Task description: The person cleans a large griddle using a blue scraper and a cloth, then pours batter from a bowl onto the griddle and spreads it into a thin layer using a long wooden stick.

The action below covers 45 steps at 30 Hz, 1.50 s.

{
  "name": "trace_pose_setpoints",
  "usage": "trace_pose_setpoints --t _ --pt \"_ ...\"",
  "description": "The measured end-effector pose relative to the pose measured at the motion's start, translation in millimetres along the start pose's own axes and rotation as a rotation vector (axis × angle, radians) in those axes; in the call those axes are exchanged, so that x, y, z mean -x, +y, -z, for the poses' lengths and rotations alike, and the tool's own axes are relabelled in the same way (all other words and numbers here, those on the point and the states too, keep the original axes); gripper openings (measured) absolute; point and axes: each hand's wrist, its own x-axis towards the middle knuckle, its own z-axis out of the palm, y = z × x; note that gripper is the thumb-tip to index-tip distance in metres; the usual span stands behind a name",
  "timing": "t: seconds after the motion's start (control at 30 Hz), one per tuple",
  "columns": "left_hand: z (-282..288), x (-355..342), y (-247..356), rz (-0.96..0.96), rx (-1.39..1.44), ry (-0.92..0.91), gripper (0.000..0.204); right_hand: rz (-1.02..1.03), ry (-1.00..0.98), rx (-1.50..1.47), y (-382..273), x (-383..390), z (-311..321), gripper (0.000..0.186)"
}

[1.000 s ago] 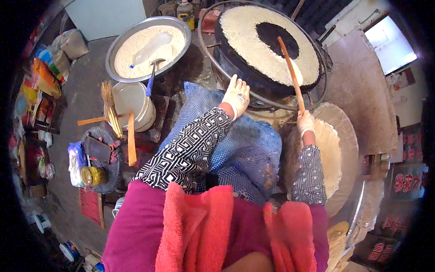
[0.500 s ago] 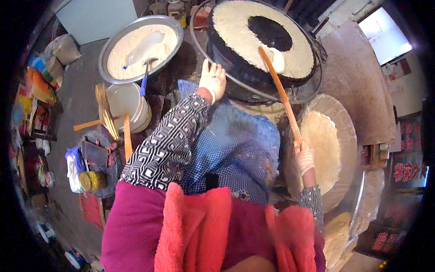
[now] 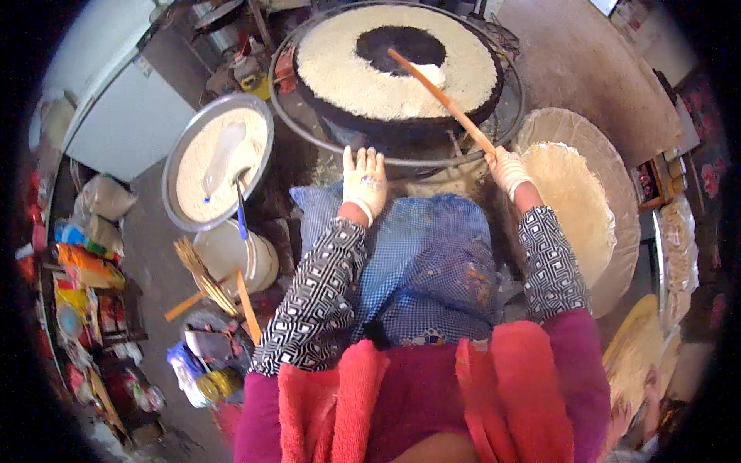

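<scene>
My gloved left hand (image 3: 363, 185) has its fingers stretched out at the metal ring (image 3: 409, 160) around a black round griddle (image 3: 340, 119). My gloved right hand (image 3: 505, 170) grips a wooden stick (image 3: 455, 108) reaching diagonally across the griddle to its dark centre. A broad band of pale batter (image 3: 332, 58) covers the griddle around that centre, with a whiter lump (image 3: 429, 76) beside the stick. Below both hands lies blue checked cloth (image 3: 417, 262). Right of my right hand, a round tray (image 3: 621, 216) holds a thin pale sheet (image 3: 579, 201).
At left stands a metal basin (image 3: 174, 162) of pale batter with a ladle (image 3: 241, 208), above a white bucket (image 3: 262, 262) with a straw brush (image 3: 204, 274) and wooden sticks. Bags (image 3: 100, 208) line the far left. A brown board (image 3: 587, 69) stands behind the tray.
The view has tilted, so the griddle appears nearer the middle. My right hand has moved forward toward the ring, and the stick's tip has swept over toward the dark centre since half a second ago.
</scene>
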Motion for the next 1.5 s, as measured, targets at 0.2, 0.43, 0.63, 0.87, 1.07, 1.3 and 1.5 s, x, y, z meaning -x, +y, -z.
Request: trace_pose_setpoints --t 0.2,0.43,0.63,0.87,1.07,1.3,1.5 --pt "-8.3 13.0 -20.9 0.015 -0.060 0.064 0.053 -0.019 -0.105 0.017 -18.0 10.1 6.6 0.038" --pt "-0.6 13.1 -36.3 0.057 -0.018 0.003 0.057 0.067 0.003 -0.029 -4.3 1.4 15.0 0.038" --pt "2.3 7.3 -46.0 0.117 -0.078 -0.011 0.057 -0.062 0.068 -0.004 35.0 -6.0 8.0 0.034" --pt "5.8 6.5 -69.3 0.237 -0.115 -0.060 0.059 0.017 0.061 -0.026 55.3 19.7 -12.9 0.027" --pt "-2.4 -0.6 -88.6 0.317 -0.119 -0.114 0.058 0.072 0.141 -0.076 66.9 25.4 -27.7 0.026" --pt "9.7 -25.5 -117.1 0.388 -0.052 -0.015 0.050 -0.071 0.185 -0.088 77.4 -4.0 -40.7 0.028" --pt "40.1 2.9 -7.5 0.040 0.148 0.103 0.037 0.149 0.081 0.032 -0.2 26.0 -21.5 0.027"
